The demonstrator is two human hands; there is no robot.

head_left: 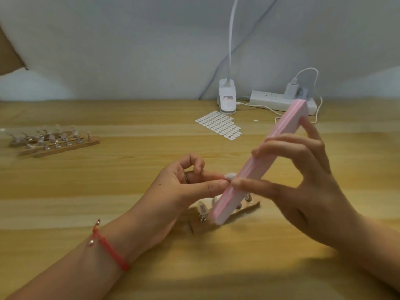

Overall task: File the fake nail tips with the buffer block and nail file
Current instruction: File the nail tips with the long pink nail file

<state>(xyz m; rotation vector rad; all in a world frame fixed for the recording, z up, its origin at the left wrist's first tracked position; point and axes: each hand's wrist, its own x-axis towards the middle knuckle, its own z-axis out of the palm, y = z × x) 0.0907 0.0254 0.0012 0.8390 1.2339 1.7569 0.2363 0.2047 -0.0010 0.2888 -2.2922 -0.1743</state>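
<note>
A long pink and white buffer block slants from lower left to upper right above the table. My right hand holds it between thumb and fingers near its middle. My left hand pinches a small clear nail tip between thumb and forefinger, and the tip touches the block's side. Under the block lies a wooden strip with metal stands and clear nail tips, partly hidden.
Several more wooden strips with stands and tips lie at the far left. A sheet of white oval stickers, a clip lamp base and a power strip with a charger cable sit at the back of the wooden table.
</note>
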